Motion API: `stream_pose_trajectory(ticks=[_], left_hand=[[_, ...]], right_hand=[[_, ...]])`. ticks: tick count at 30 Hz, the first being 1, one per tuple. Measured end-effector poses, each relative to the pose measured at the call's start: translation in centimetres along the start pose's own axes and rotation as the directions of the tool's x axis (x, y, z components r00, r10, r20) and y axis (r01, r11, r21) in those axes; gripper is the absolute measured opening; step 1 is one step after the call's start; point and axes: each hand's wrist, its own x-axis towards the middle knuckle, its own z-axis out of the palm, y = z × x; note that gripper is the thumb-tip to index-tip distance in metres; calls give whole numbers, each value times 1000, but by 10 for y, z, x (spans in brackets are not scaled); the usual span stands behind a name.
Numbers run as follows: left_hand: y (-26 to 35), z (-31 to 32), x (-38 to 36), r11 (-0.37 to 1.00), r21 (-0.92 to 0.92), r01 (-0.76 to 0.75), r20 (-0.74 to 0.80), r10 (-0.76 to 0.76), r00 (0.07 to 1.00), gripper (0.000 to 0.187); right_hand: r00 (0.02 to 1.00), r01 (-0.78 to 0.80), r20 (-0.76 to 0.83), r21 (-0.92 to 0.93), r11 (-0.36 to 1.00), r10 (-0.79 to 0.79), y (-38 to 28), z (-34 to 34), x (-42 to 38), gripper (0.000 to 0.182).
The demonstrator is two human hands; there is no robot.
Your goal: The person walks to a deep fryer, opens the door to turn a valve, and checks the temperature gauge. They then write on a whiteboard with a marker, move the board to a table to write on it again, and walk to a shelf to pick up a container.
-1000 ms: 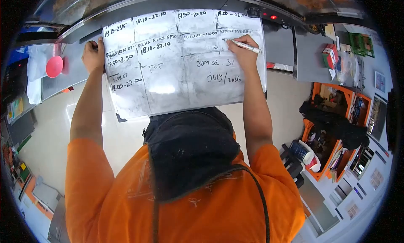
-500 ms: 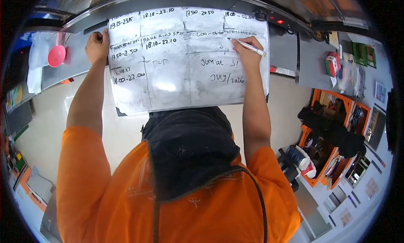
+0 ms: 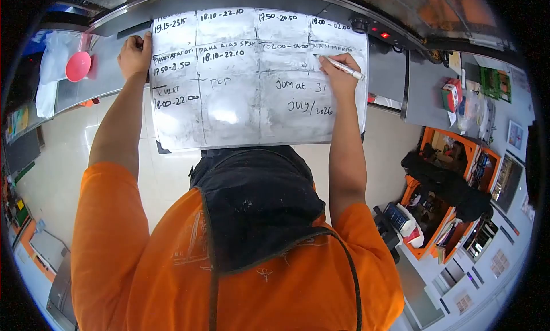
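Right hand was clamped on the white marker, tip right at the whiteboard's far-right part, just below "NASI MERAH"! | Left hand curled at the whiteboard's left edge, its grip impossible to tell | whiteboard lay over the table, near edge jutting past | pink scoop sat left

Handwritten on the whiteboard: along the top row 19.15-2315, 18.10-22.10, 17.50-20.50 and 18.00-02.00; beneath, PAHA ATAS with 18.10-22.10, then a fainter 02.00-04.00 beside NASI MERAH; lower, 18.00-22.00 at left and jum'at 31 july/2026 at right; other words there are too smudged to read surely
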Motion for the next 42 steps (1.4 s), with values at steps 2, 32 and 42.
stream_pose_trajectory(ticks=[2, 32, 42], left_hand=[[1, -1, -1, 1000, 8, -4, -8, 4, 1000, 42], [-1, 0, 0, 999, 44, -21, 6, 21, 1000, 43], [-1, -1, 1, 999, 37, -16, 23, 15, 1000, 43]], right_hand=[[1000, -2, -3, -18, 1000, 1, -1, 0, 0, 19], [1000, -19, -4, 43, 999, 19, -4, 1, -2, 19], [999, -42, -11, 45, 998, 42, -9, 3, -3, 19]])
